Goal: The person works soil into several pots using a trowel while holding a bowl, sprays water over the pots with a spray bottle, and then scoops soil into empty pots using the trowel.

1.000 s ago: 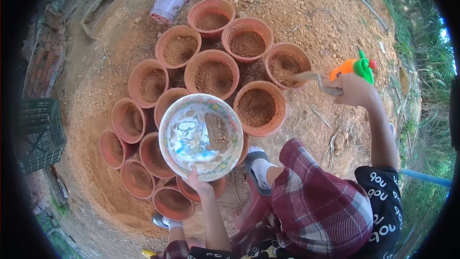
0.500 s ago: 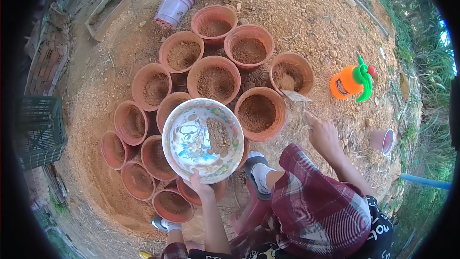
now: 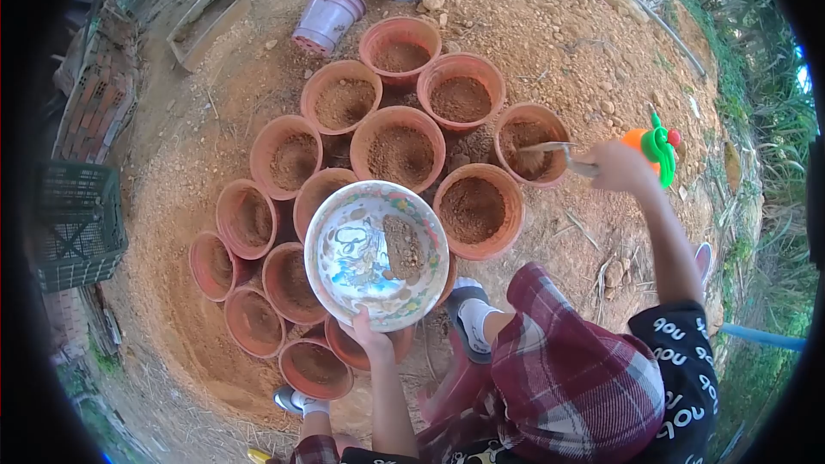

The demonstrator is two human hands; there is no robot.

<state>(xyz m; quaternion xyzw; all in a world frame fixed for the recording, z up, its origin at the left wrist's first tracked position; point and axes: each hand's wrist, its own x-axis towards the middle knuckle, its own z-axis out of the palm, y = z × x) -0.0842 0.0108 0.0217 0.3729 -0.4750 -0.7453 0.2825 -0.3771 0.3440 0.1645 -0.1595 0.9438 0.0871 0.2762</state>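
My left hand [image 3: 368, 332] grips the near rim of a white patterned bowl [image 3: 344, 279], held above the pots. A small heap of brown soil [image 3: 404, 245] lies in the right half of the bowl. My right hand [image 3: 620, 165] is closed round the handle of a hand trowel [image 3: 550, 147]. The trowel's blade reaches into the rightmost terracotta-coloured pot [image 3: 563, 174], over the soil in it. Just left of that pot stands another soil-filled pot [image 3: 514, 228]. An orange and green spray bottle [image 3: 660, 150] is partly hidden behind my right hand.
Several more soil-filled pots [image 3: 398, 150] stand close together under and around the bowl. Two purple pots [image 3: 328, 19] lie at the back. A dark green crate [image 3: 79, 228] is at the left, and a blue pipe [image 3: 765, 338] at the right.
My right hand has moved up and right, bringing the trowel blade from the pot's near edge to inside it. The bowl stays in my left hand, over the same pots.
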